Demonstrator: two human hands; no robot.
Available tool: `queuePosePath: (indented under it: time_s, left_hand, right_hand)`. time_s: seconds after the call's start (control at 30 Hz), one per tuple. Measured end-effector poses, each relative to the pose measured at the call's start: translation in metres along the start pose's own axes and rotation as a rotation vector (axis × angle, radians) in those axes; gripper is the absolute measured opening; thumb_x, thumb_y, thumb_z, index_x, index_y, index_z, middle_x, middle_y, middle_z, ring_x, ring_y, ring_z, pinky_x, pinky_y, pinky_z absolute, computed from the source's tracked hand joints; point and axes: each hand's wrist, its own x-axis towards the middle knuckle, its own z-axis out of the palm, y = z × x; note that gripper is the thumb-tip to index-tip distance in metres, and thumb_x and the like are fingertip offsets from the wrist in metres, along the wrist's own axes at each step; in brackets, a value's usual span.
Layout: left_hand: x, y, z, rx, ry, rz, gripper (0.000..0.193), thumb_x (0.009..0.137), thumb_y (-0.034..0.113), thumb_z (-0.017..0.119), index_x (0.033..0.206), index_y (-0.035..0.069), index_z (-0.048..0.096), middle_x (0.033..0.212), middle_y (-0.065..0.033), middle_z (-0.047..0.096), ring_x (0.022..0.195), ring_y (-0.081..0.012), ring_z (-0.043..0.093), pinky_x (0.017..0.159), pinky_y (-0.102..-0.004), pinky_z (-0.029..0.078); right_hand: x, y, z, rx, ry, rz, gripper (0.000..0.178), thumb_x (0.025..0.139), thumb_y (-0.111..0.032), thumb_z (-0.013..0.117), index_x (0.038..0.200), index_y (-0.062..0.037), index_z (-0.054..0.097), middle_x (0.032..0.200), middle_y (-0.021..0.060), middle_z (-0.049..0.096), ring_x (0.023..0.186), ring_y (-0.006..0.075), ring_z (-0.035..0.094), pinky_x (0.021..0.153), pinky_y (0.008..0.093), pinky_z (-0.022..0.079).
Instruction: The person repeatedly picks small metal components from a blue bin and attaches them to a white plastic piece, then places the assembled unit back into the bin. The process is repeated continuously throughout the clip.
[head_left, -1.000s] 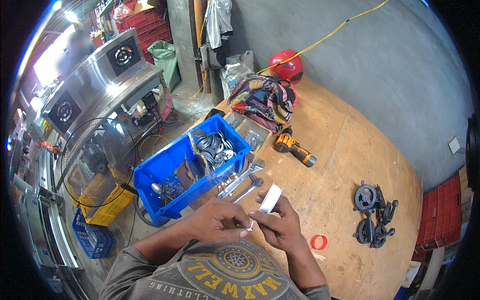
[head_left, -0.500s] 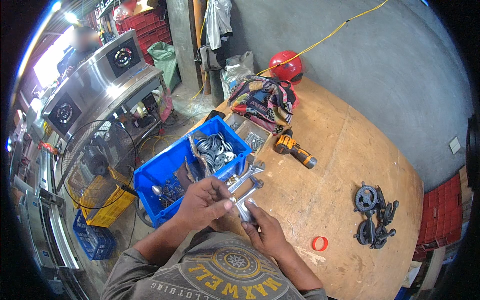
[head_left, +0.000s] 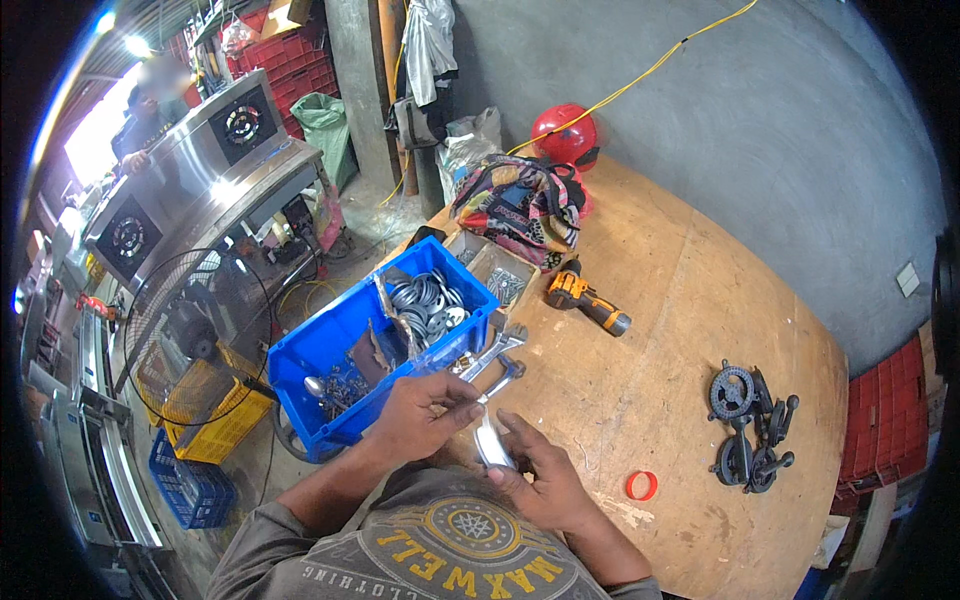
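Holding white spool (head_left: 491, 444), right hand (head_left: 541, 476) curled; left hand (head_left: 424, 412) pinching tape (head_left: 484, 399).

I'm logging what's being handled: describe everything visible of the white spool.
The white spool is round, with a smooth, glossy side that looks like plastic. It is held tilted, in front of the shirt, between thumb and fingers of the right hand. A thin white strip shows in the left hand, just above it; whether they join is unclear.
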Motion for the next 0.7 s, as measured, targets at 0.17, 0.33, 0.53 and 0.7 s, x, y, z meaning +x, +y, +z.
queuePosePath:
  time_s: [0.17,0.33,0.53,0.7]
  left_hand:
    - [-0.003,0.003,0.006,0.200,-0.046,0.163,0.008,0.085,0.009,0.069,0.090,0.003,0.069,0.089,-0.0108,0.071,0.082,-0.0251,0.070,0.073,-0.0342,0.054]
    - [-0.011,0.011,0.010,0.309,-0.119,0.214,0.011,0.085,0.011,0.067,0.093,0.004,0.070,0.089,-0.0115,0.069,0.083,-0.0302,0.068,0.072,-0.0385,0.053]
    - [-0.019,0.014,0.006,0.227,-0.250,0.189,0.016,0.087,0.019,0.069,0.095,0.005,0.070,0.089,-0.0117,0.070,0.082,-0.0295,0.069,0.072,-0.0378,0.054]
    - [-0.018,0.004,-0.002,0.059,-0.093,0.205,0.019,0.085,0.019,0.075,0.096,0.004,0.070,0.088,-0.0126,0.071,0.080,-0.0247,0.071,0.070,-0.0349,0.054]
  right_hand:
    - [0.006,-0.008,-0.009,0.538,0.022,0.051,0.067,0.094,-0.018,0.065,0.149,-0.0058,0.030,0.117,0.0165,0.063,0.097,0.0212,0.066,0.079,0.0328,0.055]
    - [0.028,-0.006,-0.014,0.637,0.156,0.005,0.072,0.090,-0.019,0.069,0.147,-0.0029,0.028,0.115,0.0213,0.062,0.092,0.0236,0.067,0.057,0.0268,0.054]
    - [0.059,0.017,-0.016,0.566,0.145,0.023,0.071,0.089,-0.020,0.070,0.146,-0.0049,0.031,0.118,0.0194,0.062,0.100,0.0222,0.066,0.057,0.0260,0.054]
    - [0.049,0.032,-0.007,0.577,-0.040,0.133,0.060,0.099,-0.024,0.056,0.149,-0.0044,0.028,0.121,0.0143,0.061,0.106,0.0204,0.061,0.090,0.0328,0.048]
